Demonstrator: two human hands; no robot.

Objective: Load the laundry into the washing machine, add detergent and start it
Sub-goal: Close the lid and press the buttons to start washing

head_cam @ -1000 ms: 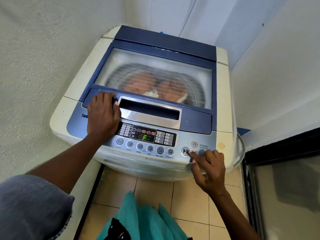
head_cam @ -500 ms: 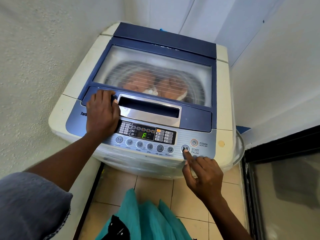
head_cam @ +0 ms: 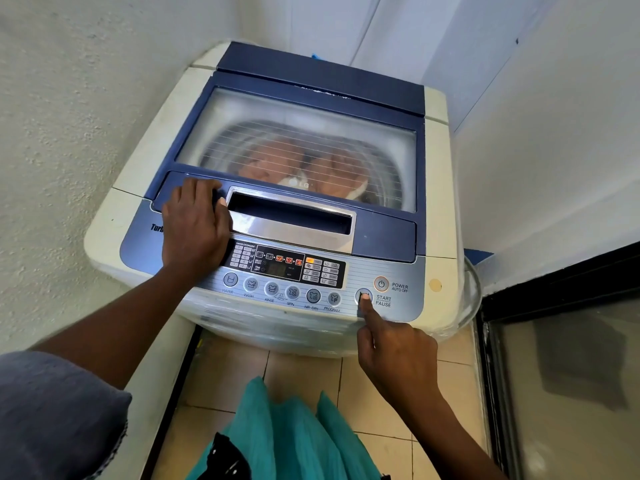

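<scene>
I press the start button (head_cam: 364, 296), front right corner of the washer (head_cam: 438, 188), squarely: right hand (head_cam: 398, 355) forefinger straight, rest curled. Left hand (head_cam: 194, 226), fingers together, steadies the lid (head_cam: 381, 233) over the laundry (head_cam: 277, 157).

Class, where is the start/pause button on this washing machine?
In the head view, the start/pause button sits at the control panel's right end, below-left of the power button, under the index fingertip of the right hand.

Left sleeve (head_cam: 52, 420): grey-blue fabric, short, ending above the elbow.
Lower garment (head_cam: 298, 434): teal cloth in long folds.
Forearms (head_cam: 114, 327): bare.
</scene>
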